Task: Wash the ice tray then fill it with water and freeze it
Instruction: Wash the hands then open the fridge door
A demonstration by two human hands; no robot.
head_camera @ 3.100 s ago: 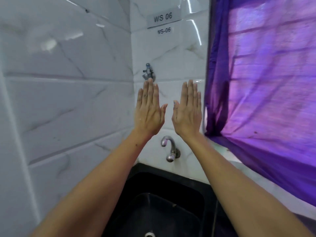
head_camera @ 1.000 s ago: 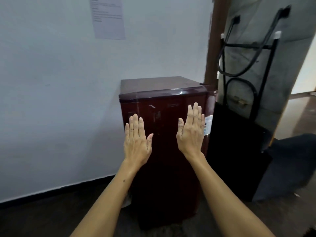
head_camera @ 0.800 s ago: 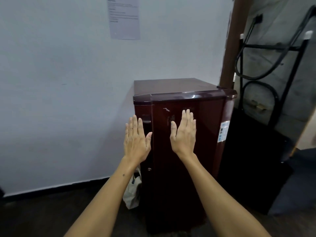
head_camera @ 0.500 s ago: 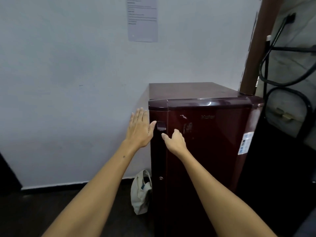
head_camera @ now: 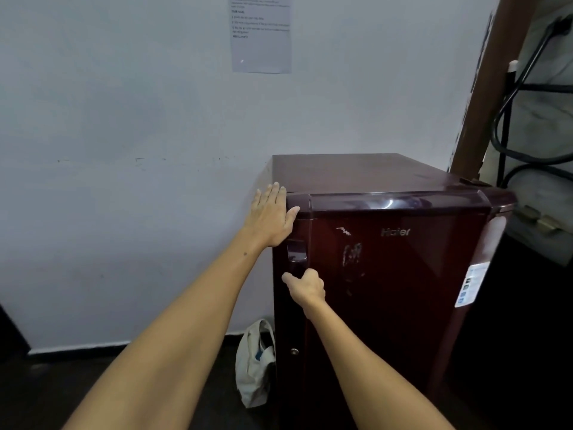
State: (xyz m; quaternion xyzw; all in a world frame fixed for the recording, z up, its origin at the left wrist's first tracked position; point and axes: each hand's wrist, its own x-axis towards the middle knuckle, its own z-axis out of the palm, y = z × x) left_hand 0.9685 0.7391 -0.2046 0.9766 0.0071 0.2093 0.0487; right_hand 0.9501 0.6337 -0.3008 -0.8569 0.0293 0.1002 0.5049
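Observation:
A small maroon fridge [head_camera: 397,274] stands against the white wall with its door closed. My left hand [head_camera: 269,217] rests flat with fingers apart on the fridge's upper left corner, just above the recessed door handle [head_camera: 296,251]. My right hand [head_camera: 305,285] is curled at the door's left edge just below that handle, thumb pointing left along the edge. No ice tray is in view.
A white cloth bag [head_camera: 255,364] lies on the dark floor at the fridge's left foot. A printed sheet [head_camera: 260,34] hangs on the wall above. A black metal frame [head_camera: 508,119] and a brown post [head_camera: 483,88] stand to the right.
The view went from the sink to the fridge and closed in on it. My left hand rose to the fridge's top corner; my right hand curled and settled at the door edge under the handle.

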